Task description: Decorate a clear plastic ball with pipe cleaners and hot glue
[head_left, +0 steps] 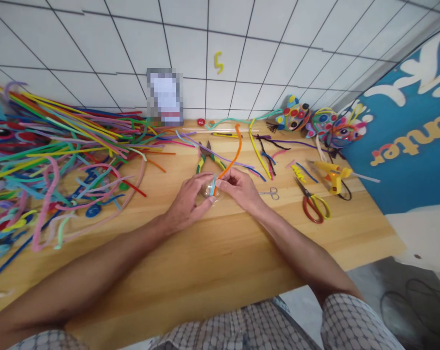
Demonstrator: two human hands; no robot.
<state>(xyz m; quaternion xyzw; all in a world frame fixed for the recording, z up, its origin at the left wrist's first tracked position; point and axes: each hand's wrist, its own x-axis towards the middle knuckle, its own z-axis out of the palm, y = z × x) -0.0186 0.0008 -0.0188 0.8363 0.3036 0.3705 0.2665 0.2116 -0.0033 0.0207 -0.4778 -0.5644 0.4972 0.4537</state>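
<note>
Between my two hands is a small clear plastic ball [207,190] with light blue and orange strips on it. My left hand [191,198] curls around its left side, thumb along the near edge. My right hand [239,188] pinches an orange pipe cleaner [236,154] against the ball; its free end rises away toward the wall. Just beyond my hands lie pliers [206,154] with green and yellow handles. Small metal scissors [272,193] rest to the right of my right hand.
A big heap of coloured pipe cleaners [77,141] covers the left side. Red and yellow scissors [313,204] and a yellow glue gun [331,174] lie right. Decorated balls [295,115] stand by the tiled wall. A phone [166,97] leans there; a yellow cutter [225,135] lies behind the pliers.
</note>
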